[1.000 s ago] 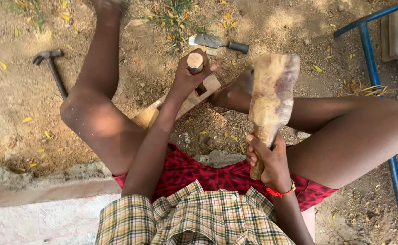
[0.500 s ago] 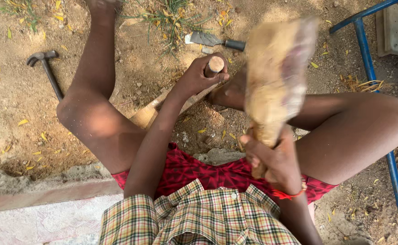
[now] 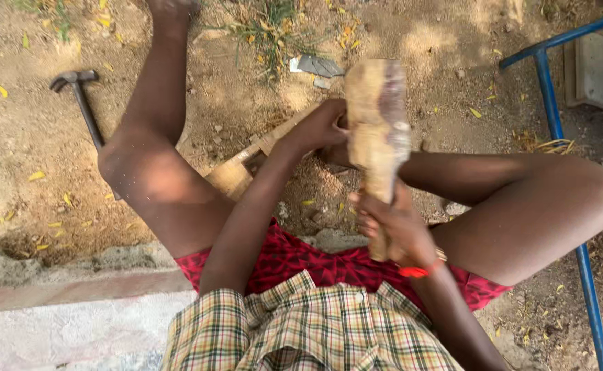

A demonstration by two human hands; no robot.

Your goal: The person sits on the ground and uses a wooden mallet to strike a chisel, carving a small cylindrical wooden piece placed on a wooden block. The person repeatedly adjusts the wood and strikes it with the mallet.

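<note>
I sit on the ground with my legs spread. My right hand (image 3: 394, 227) grips the handle of a big, rough wooden mallet (image 3: 377, 124), whose head is down against my left hand. My left hand (image 3: 318, 127) is closed around a round wooden-handled tool, now hidden under the mallet head. That tool stands on a pale wooden block (image 3: 246, 165) lying on the dirt between my knees.
A claw hammer (image 3: 81, 103) lies on the dirt at the left beyond my knee. A metal trowel blade (image 3: 318, 66) lies behind the mallet. A blue metal frame (image 3: 552, 110) runs down the right side. A concrete ledge (image 3: 74, 323) is at the lower left.
The mallet swung down from a raised position onto the top of the tool in my left hand, covering its round end. The view shifted slightly right.
</note>
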